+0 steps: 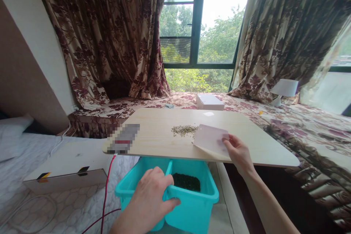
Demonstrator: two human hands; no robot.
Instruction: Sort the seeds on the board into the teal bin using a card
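Note:
My left hand (152, 199) grips the near rim of a turquoise two-part bin (192, 204), thumb outside, fingers curled over the divider. The bin's right compartment holds a layer of dark green beans (186, 182). It sits just below the front edge of a pale wooden board (246, 128). My right hand (238, 150) pinches a thin pinkish-white flat card (210, 139) lying on the board. A small pile of greenish beans (185, 129) lies just left of the card's far edge.
A white flat box (210, 101) and a white lamp (283, 90) rest on the patterned window seat behind. A cardboard box (68, 164) and red cable (105, 190) lie on the bed at left. A blurred patch (123, 139) covers the board's left end.

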